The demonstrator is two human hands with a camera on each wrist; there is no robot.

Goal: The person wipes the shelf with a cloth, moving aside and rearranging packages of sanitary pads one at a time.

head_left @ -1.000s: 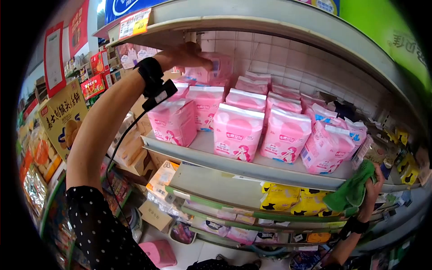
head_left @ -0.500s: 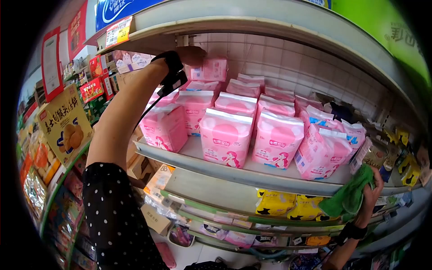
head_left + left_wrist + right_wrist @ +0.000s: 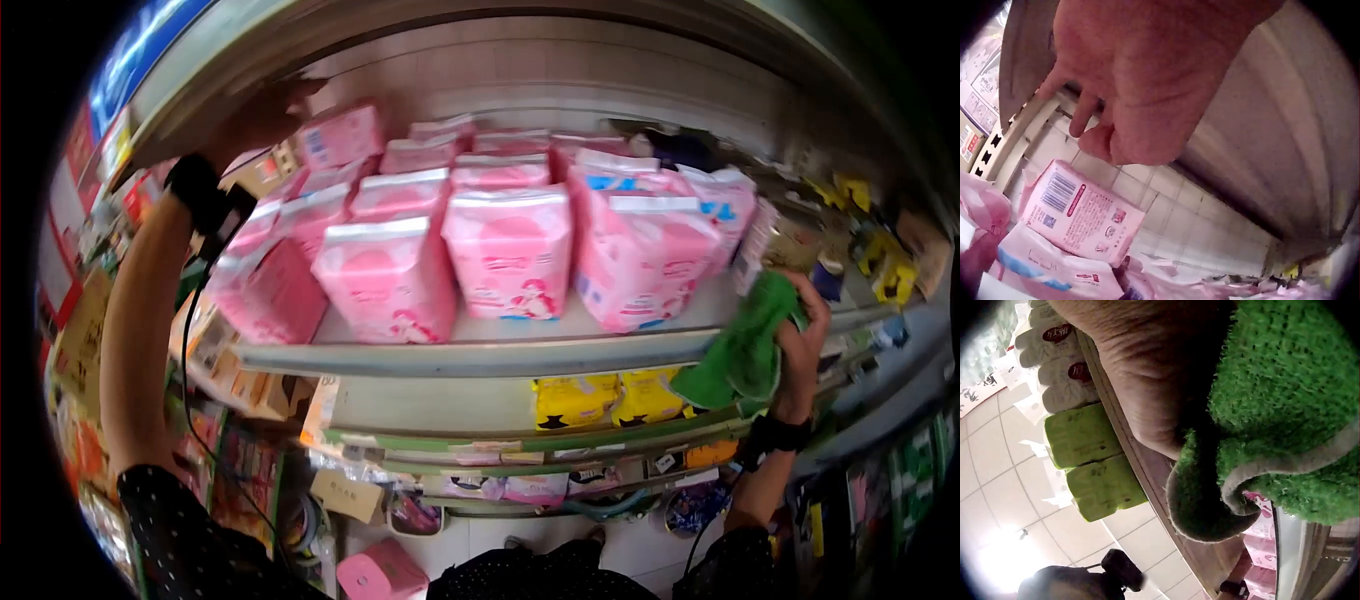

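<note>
My left hand (image 3: 258, 120), blurred in the head view, is up under the upper shelf, just left of a pink pack (image 3: 342, 136) that lies on top of others at the back. In the left wrist view the hand (image 3: 1135, 81) holds nothing, its fingers loosely bent above the pack (image 3: 1082, 212), whose barcode side shows. At the right end of the shelf, my right hand (image 3: 800, 340) grips a green cloth (image 3: 742, 350) by the shelf's front edge. Close up, the right wrist view shows the cloth's (image 3: 1285, 394) fuzzy weave and pale hem.
Rows of pink packs (image 3: 508, 250) stand on the shelf (image 3: 480, 358), with a tiled wall behind. Yellow packs (image 3: 578, 400) sit one level lower. A board (image 3: 1272, 125) hangs close over the left hand. A pink stool (image 3: 382, 572) is on the floor.
The left hand has come away from the pink pack at the back left, moving left. The view has swung right and down. The right hand keeps the cloth near the shelf edge.
</note>
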